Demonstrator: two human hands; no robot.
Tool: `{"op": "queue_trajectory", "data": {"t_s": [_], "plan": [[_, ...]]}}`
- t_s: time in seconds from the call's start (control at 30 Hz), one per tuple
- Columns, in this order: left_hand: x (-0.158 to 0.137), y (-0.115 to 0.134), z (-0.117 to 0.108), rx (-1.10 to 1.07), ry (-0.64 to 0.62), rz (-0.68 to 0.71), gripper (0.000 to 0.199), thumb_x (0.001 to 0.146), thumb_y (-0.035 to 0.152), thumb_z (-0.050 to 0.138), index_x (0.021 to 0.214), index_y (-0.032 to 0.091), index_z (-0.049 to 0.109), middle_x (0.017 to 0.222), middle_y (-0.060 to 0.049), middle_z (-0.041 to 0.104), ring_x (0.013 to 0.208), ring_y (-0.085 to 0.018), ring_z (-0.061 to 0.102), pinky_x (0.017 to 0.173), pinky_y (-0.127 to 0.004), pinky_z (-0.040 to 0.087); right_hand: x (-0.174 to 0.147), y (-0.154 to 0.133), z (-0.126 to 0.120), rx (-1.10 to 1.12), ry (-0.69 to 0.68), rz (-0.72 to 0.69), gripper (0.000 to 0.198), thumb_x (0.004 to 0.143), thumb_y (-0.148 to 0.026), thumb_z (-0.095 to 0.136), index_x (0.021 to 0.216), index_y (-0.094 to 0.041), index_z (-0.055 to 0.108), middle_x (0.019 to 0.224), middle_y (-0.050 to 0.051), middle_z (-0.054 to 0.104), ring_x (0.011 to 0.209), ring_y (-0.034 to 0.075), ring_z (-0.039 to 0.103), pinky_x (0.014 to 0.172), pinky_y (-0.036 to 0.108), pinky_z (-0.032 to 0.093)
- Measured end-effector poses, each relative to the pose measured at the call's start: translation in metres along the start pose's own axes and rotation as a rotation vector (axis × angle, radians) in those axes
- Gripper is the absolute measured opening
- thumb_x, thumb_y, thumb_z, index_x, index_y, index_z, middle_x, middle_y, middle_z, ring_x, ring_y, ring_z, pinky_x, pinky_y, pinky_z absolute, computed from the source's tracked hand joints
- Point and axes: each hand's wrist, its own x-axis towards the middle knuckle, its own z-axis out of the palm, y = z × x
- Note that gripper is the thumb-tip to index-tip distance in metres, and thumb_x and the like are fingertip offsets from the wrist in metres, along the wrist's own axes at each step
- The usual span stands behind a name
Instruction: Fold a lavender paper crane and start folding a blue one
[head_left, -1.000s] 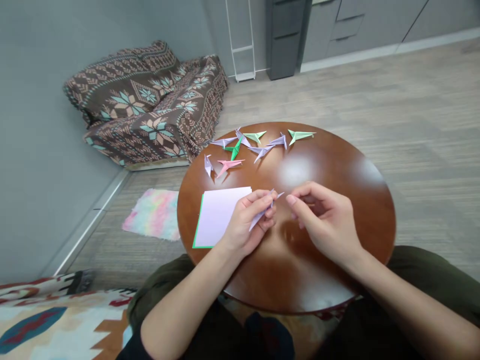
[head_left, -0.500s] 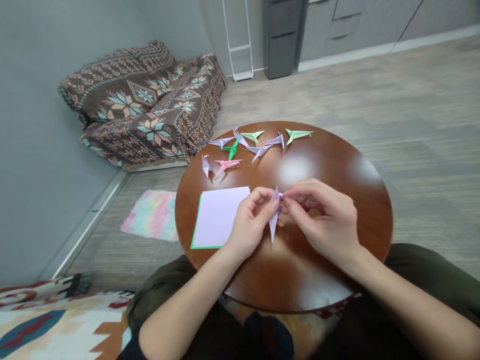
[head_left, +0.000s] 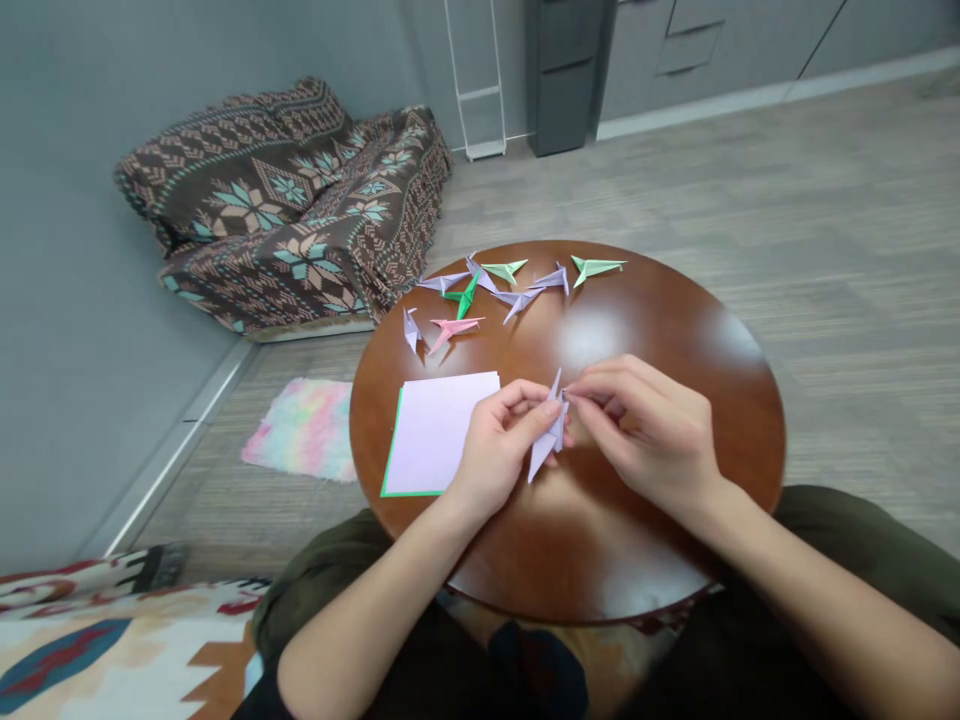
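Note:
A lilac origami crane [head_left: 546, 449] is held over the table, its long points sticking out above and below the fingers. My left hand [head_left: 501, 440] pinches its body between thumb and fingers. With thumb and forefinger, my right hand [head_left: 646, 420] grips a small tip on the crane's right side. Left of my left hand lies a stack of square paper [head_left: 441, 430], lilac on top with a green edge showing beneath. Beyond my hands, several folded paper cranes rest on the table, among them a pink one [head_left: 454, 330] and a dark green one [head_left: 464, 298].
The round brown table [head_left: 675, 330] stands in front of my knees. Near its far edge sits a pale green crane [head_left: 596, 268]. A patterned covered sofa [head_left: 300, 215] is at the back left, and a pastel fluffy mat [head_left: 304, 430] lies on the floor.
The lilac crane has turned in my left hand, so its lower point now slants further left and its upper point leans right. My right fingers stay at its right side.

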Motion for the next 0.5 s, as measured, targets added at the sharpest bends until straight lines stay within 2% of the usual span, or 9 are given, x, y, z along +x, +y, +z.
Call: {"op": "queue_trajectory", "data": {"t_s": [0.23, 0.4, 0.5], "plan": [[0.000, 0.002, -0.002, 0.009, 0.008, -0.011, 0.035, 0.079, 0.043, 0.087, 0.091, 0.016, 0.067, 0.079, -0.002, 0.073, 0.060, -0.013, 0.069, 0.047, -0.020, 0.052, -0.002, 0.006, 0.003, -0.029, -0.051, 0.015, 0.013, 0.098, -0.009, 0.062, 0.095, -0.022, 0.066, 0.089, 0.005, 0.073, 0.066, 0.013, 0.064, 0.056, 0.026, 0.051], [-0.001, 0.002, -0.003, 0.021, -0.038, -0.034, 0.036, 0.081, 0.044, 0.086, 0.093, 0.016, 0.066, 0.073, -0.001, 0.071, 0.059, -0.015, 0.070, 0.046, -0.019, 0.054, -0.007, 0.010, 0.005, -0.204, -0.037, -0.097, 0.012, 0.096, -0.010, 0.065, 0.094, -0.022, 0.063, 0.090, 0.003, 0.075, 0.057, 0.010, 0.062, 0.052, 0.024, 0.045], [-0.003, 0.007, -0.002, -0.035, -0.071, -0.070, 0.033, 0.082, 0.041, 0.085, 0.092, 0.016, 0.065, 0.070, -0.001, 0.071, 0.056, -0.013, 0.070, 0.044, -0.016, 0.051, -0.009, 0.013, 0.003, -0.288, -0.018, -0.178, 0.015, 0.095, -0.009, 0.066, 0.100, -0.024, 0.066, 0.093, 0.004, 0.078, 0.061, 0.011, 0.066, 0.055, 0.025, 0.047]]}}
